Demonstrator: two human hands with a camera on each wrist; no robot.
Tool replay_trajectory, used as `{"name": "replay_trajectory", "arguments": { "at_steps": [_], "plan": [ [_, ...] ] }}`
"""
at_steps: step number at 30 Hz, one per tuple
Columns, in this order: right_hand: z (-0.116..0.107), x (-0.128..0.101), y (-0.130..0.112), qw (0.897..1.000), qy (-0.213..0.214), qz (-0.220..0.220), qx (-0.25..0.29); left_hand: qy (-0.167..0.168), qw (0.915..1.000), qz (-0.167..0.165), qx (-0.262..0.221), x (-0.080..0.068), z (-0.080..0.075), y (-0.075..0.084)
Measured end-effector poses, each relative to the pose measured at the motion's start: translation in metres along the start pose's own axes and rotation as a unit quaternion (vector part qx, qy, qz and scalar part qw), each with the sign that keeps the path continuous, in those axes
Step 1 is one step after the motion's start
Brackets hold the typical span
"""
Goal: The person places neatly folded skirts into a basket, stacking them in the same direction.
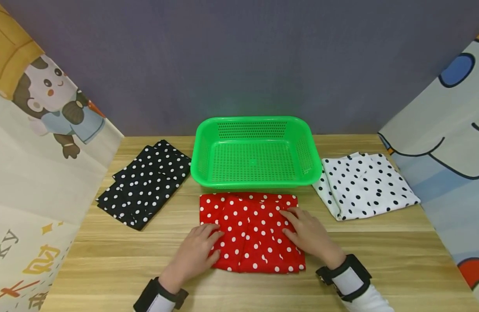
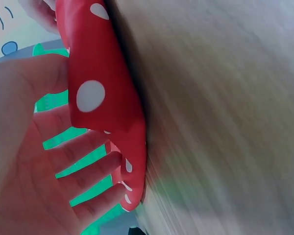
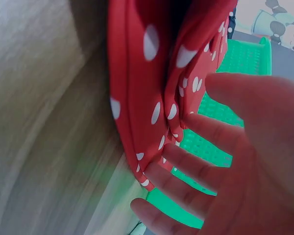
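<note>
A red cloth with white dots lies folded into a rough rectangle on the wooden table, with creases and loose layers. My left hand rests at its left edge, fingers spread and relaxed. In the left wrist view a red fold hides the tips of that hand's thumb and some fingers. At the opposite edge is my right hand, its fingers on top of the cloth. The right wrist view shows these fingers spread along the stacked layers, pinching nothing.
A green plastic basket with perforated sides stands just behind the red cloth. To its left lies a folded black cloth with white dots; to its right, a folded white cloth with black dots. A grey wall rises behind the table.
</note>
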State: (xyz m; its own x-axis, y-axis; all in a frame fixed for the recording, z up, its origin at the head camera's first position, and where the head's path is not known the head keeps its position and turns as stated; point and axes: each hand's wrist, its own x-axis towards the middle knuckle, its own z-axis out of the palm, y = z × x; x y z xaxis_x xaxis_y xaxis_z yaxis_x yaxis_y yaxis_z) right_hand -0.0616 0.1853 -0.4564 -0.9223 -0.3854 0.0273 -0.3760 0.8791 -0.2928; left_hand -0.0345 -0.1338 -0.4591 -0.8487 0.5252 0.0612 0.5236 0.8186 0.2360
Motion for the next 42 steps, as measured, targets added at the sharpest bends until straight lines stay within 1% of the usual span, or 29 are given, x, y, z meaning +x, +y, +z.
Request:
{"name": "replay_trajectory", "arguments": {
  "at_steps": [5,12,19,24,31,37,42],
  "plan": [
    [-0.001,-0.001,0.003,1.000,-0.009,0.011,0.006,-0.007,1.0000,0.003,-0.005,0.002,0.001,0.005],
    [-0.003,-0.002,0.008,0.999,-0.018,0.027,0.019,-0.007,0.9998,0.010,-0.015,0.005,0.003,0.011],
    [-0.004,-0.004,0.011,0.999,-0.018,0.032,0.023,-0.018,0.9997,0.007,-0.017,0.007,0.003,0.015],
    [-0.005,-0.005,0.009,0.999,-0.021,0.036,0.033,-0.012,0.9997,-0.003,-0.020,0.011,0.001,0.014],
    [-0.007,-0.002,0.009,0.998,-0.021,0.044,0.040,0.012,0.9999,-0.009,0.004,0.020,-0.003,0.009],
    [-0.007,0.001,0.011,0.997,-0.003,0.069,0.040,0.021,0.9988,-0.042,-0.009,0.028,-0.005,0.006],
    [-0.007,0.006,0.014,0.995,0.006,0.091,0.038,0.041,0.9960,-0.078,-0.005,0.039,-0.006,0.002]
  ]
}}
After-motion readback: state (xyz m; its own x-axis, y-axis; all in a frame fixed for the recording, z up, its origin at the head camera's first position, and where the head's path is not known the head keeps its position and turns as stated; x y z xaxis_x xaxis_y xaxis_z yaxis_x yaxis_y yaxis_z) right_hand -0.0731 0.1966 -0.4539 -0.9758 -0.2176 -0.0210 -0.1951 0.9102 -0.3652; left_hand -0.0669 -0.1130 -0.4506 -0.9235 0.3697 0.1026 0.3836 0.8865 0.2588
